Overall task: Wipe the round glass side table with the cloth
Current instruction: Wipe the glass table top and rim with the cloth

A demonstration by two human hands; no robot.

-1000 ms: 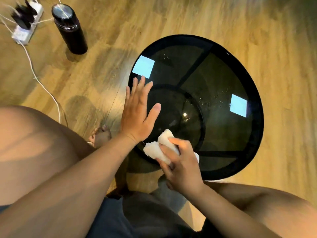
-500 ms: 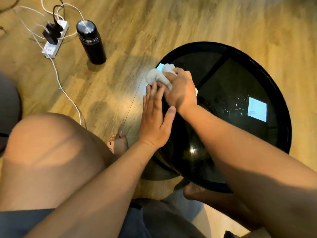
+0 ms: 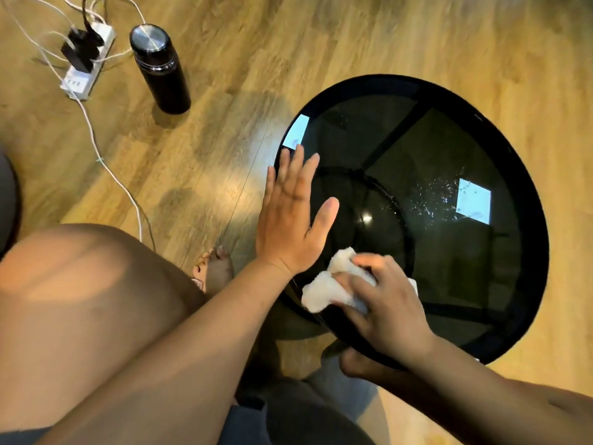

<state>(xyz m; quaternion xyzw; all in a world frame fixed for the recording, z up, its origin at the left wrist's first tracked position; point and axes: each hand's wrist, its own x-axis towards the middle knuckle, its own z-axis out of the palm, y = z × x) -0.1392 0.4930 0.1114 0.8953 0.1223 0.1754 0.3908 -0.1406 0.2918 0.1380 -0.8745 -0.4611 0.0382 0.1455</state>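
The round glass side table [image 3: 455, 149] has a black rim and dark glass with water droplets right of centre. My left hand [image 3: 290, 216] lies flat, fingers spread, on the table's left edge. My right hand [image 3: 382, 303] grips a crumpled white cloth [image 3: 324, 289] and presses it on the glass at the near left rim. Part of the cloth is hidden under my fingers.
A black flask [image 3: 160, 67] stands upright on the wooden floor to the far left. Beside it lies a white power strip [image 3: 86, 67] with plugs, and a cable [image 3: 106, 165] trails toward my bare left knee [image 3: 80, 284]. My toes [image 3: 213, 263] show beside the table.
My right hand has dragged the cloth from the far left rim back to the near left rim. My left hand has stayed flat on the left edge.
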